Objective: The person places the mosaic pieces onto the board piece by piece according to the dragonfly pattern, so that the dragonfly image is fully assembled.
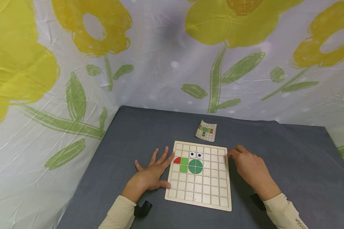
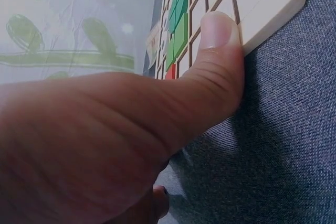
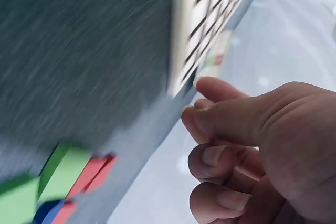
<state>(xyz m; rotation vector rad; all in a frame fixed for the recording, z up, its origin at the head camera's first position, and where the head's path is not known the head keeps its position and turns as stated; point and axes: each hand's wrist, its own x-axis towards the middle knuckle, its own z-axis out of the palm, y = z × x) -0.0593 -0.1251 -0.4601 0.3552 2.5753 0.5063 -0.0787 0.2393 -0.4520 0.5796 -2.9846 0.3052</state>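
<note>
A square wooden grid board lies on the dark table. It bears two round eye pieces, a green circle of quarter pieces, two light green squares and a red quarter piece. Fingers spread, my left hand steadies the board's left side; its thumb rests on the front left part. My right hand is at the right edge, fingers curled, thumb and index close together. Between them I see no piece.
Behind the board lies a pattern card with a similar figure. The right wrist view shows loose green pieces, red pieces and a blue piece, blurred. A flowered cloth hangs behind the table.
</note>
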